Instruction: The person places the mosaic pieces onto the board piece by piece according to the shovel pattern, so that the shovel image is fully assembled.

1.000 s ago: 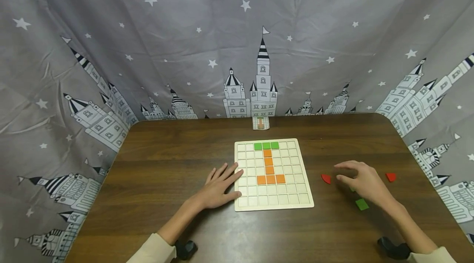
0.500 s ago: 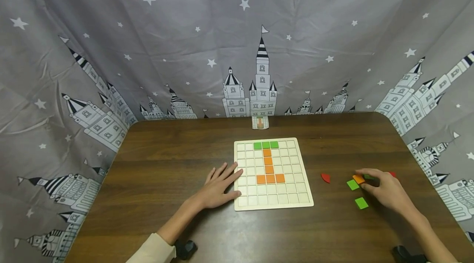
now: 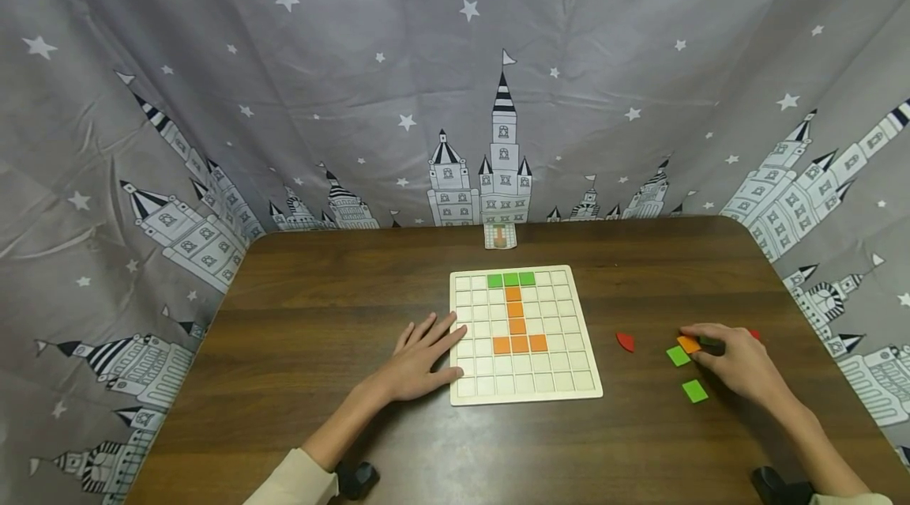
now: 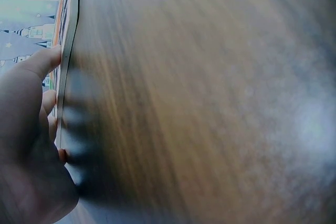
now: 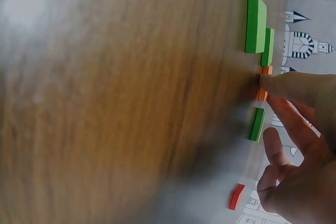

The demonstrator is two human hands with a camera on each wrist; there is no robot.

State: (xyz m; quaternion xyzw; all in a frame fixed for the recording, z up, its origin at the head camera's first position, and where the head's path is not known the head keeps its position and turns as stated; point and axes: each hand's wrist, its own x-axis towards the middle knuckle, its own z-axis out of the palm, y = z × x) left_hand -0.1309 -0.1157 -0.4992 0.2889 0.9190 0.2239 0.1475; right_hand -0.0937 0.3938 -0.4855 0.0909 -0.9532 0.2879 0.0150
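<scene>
My left hand (image 3: 415, 363) lies with spread, straight fingers at the left edge of a pale wooden grid board (image 3: 586, 378); the left wrist view shows its fingertips on the rim. Set in the board are a row of green square tiles (image 3: 511, 280) at the top, a column of orange tiles (image 3: 515, 310) below it and an orange row at the foot. To the right of the board, my right hand (image 3: 742, 363) pinches a loose orange square tile (image 3: 686, 345) between thumb and forefinger. Green tiles (image 3: 678, 356) lie close beside it, one partly under the hand.
A red quarter-round piece (image 3: 625, 342) lies between board and right hand. Another red piece (image 3: 755, 335) peeks out behind that hand. Nearer me is a green tile (image 3: 694, 391). A small printed pattern card (image 3: 501, 236) stands at the table's back edge, before a grey castle-print curtain (image 3: 341, 94).
My right hand has moved right and a little nearer me, from beside the red quarter-round to the orange tile, and its fingers have closed on it. The left hand has stayed still.
</scene>
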